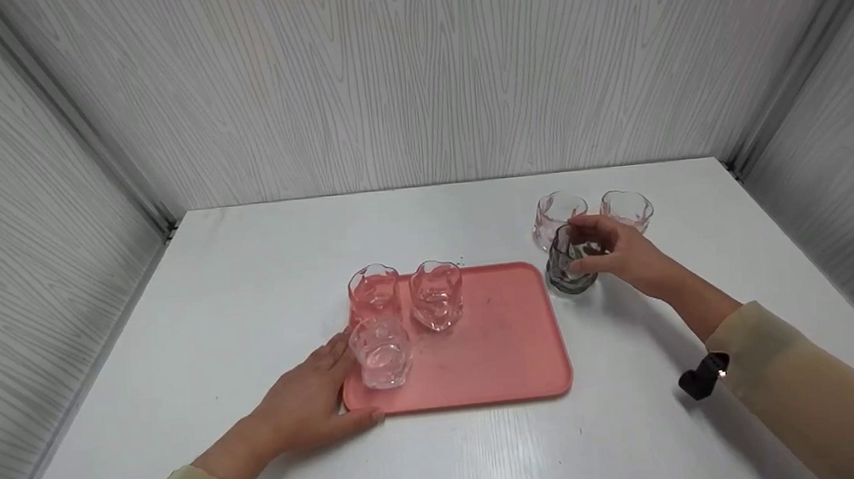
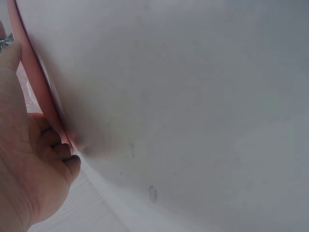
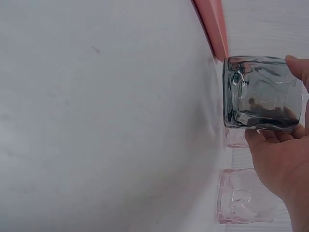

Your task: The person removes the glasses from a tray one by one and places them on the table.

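Note:
My right hand (image 1: 627,257) grips a smoky grey glass (image 1: 573,280) just right of the tray, thumb on the near side and fingers on the far side. In the right wrist view the grey glass (image 3: 263,92) is upright, its base close to the table; I cannot tell whether it touches. My left hand (image 1: 304,400) holds the near left corner of a pink tray (image 1: 491,355), thumb along the front rim and fingers at the left side. On the tray's left part stand three clear glasses: a near one (image 1: 383,359), a far left one (image 1: 374,292) and another (image 1: 437,299) beside it.
Two pale pink-tinted glasses, a left one (image 1: 552,219) and a right one (image 1: 637,206), stand behind my right hand. The white table (image 1: 249,282) meets a grey wood-grain panel (image 1: 416,82) at the back, with side panels left and right.

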`<state>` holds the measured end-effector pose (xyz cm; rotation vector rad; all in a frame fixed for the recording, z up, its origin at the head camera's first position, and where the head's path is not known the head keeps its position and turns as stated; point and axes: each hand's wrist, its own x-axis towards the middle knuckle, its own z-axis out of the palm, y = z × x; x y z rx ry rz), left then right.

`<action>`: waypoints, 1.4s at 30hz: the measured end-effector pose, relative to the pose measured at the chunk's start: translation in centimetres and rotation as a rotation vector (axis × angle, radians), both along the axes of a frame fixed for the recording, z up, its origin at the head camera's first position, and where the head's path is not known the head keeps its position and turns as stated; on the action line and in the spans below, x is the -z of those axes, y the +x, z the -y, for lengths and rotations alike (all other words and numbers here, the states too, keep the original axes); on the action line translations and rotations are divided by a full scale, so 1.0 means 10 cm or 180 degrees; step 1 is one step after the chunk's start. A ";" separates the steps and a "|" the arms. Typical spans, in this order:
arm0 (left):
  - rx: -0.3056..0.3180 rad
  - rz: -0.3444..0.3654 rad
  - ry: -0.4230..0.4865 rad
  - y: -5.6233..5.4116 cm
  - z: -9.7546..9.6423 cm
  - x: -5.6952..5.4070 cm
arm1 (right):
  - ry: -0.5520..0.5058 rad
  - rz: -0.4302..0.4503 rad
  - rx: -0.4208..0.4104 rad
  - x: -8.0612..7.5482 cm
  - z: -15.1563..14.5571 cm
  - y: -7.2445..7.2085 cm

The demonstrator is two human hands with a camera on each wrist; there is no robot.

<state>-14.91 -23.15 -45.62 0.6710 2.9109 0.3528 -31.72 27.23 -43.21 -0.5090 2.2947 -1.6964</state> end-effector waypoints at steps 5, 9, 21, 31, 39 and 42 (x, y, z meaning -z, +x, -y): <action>-0.0002 -0.0013 0.0012 0.00 0.00 0.00 | 0.0120 -0.0042 0.0032 0.03 -0.01 0.00; 0.0012 -0.0020 0.0014 0.00 -0.01 0.00 | 0.0149 -0.0058 0.0065 0.05 -0.03 -0.01; -0.0012 0.0027 0.0015 0.00 -0.01 -0.02 | 0.0220 -0.0083 0.0000 0.04 -0.05 0.03; -0.0013 0.0031 -0.0017 0.00 -0.01 -0.03 | 0.0672 -0.0403 0.0021 -0.22 -0.05 0.11; -0.0058 0.0034 0.0004 0.01 -0.01 -0.03 | 0.0658 -0.0696 -0.0001 -0.50 0.11 0.21; -0.0040 0.0013 0.0017 0.01 -0.01 -0.03 | 0.0610 -0.0777 -0.0074 -0.56 0.23 0.26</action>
